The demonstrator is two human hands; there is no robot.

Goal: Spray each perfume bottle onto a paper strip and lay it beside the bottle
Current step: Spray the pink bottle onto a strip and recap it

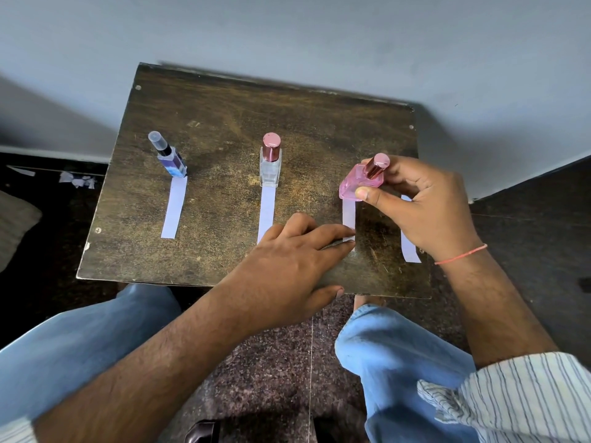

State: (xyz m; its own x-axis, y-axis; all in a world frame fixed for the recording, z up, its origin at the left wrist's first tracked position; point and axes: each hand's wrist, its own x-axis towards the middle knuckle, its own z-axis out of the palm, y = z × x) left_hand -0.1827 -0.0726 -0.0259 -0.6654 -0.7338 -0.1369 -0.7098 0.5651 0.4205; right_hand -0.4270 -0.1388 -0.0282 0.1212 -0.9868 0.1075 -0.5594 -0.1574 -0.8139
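Three perfume bottles are on a dark wooden table (224, 129). At the left a blue bottle (171, 161) with a clear cap stands at the head of a white paper strip (174, 207). A clear bottle (270, 164) with a pink cap stands in the middle above a second strip (267, 209). My right hand (425, 203) grips the capped pink bottle (359, 183), tilted, just above a third strip (349, 215). My left hand (287, 266) lies flat, its fingertips pressing that strip's near end. Another strip (410, 249) lies partly hidden under my right hand.
The table stands against a grey wall (287, 36). Torn paper scraps (78, 180) lie on the dark floor at the left. My knees in blue jeans (399, 353) are below the table's near edge.
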